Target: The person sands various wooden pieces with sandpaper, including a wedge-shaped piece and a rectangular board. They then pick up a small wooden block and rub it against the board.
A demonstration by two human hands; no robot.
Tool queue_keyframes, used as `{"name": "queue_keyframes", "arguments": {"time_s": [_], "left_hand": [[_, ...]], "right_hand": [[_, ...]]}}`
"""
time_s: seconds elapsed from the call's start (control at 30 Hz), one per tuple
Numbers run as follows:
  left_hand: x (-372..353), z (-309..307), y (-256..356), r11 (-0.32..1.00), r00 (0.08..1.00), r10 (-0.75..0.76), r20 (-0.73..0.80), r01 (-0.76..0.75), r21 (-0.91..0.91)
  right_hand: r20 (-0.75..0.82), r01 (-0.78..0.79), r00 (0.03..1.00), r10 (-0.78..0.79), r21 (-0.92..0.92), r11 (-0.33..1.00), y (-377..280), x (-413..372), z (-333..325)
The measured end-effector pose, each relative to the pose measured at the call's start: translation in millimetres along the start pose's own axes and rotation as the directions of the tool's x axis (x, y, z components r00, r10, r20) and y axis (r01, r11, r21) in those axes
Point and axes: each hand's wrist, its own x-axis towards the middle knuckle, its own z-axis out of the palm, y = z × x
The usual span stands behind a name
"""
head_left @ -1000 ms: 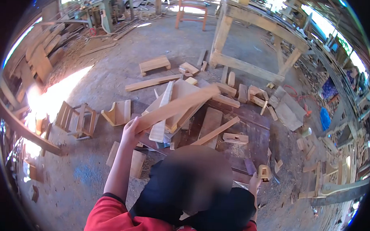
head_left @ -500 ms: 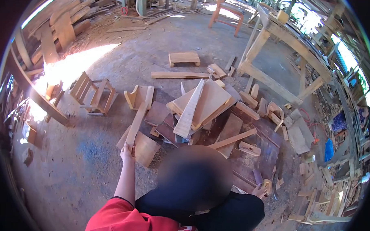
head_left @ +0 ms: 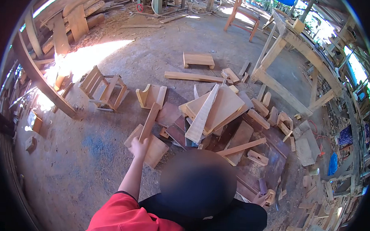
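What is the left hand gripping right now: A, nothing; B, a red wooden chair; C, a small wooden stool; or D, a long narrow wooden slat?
D: the left hand is closed round the near end of the long narrow wooden slat.

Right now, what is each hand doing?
Left hand: closed on a slat.
Right hand: at a small block; grip cannot be told.

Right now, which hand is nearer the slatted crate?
Left. The left hand, gripping a wood strip, is below and right of the crate. The right hand is far across the floor, by a small block.
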Motion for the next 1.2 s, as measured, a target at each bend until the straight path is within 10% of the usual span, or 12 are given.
{"name": "queue_keyframes", "arguments": {"time_s": [0.1, 0.23, 0.57, 0.63, 0.83, 1.2], "left_hand": [[0.3, 18.0, 52.8, 0.857, 0.883, 0.235, 0.407, 0.009, -0.515], [-18.4, 19.7, 134.0, 0.566, 0.375, 0.296, 0.879, 0.672, -0.477], [-29.8, 34.4, 153.4, 0.652, 0.331, 0.362, 0.871, 0.578, -0.491], [-15.9, 29.6, 149.5, 0.363, 0.381, 0.479, 0.791, 0.734, -0.574], [25.1, -12.5, 123.9, 0.191, 0.498, 0.530, 0.686, 0.718, -0.669], [48.0, 39.7, 15.9, 0.409, 0.418, 0.322, 0.849, 0.748, -0.523]], "right_hand": [[0.053, 0.050, 0.998, -0.046, -0.073, 0.996, -5.3, -3.0, -6.1], [0.097, 0.186, 0.979, -0.178, -0.080, 0.979, -17.5, -5.7, -13.1], [0.149, 0.258, 0.958, -0.245, -0.070, 0.964, -1.4, -19.3, -6.0], [0.154, 0.247, 0.960, -0.235, -0.066, 0.967, -0.4, -21.9, -8.8], [0.160, 0.204, 0.966, -0.203, 0.012, 0.979, 14.7, -28.8, 7.5], [0.201, 0.219, 0.956, -0.214, 0.002, 0.976, 11.0, -36.4, 9.8]]}}
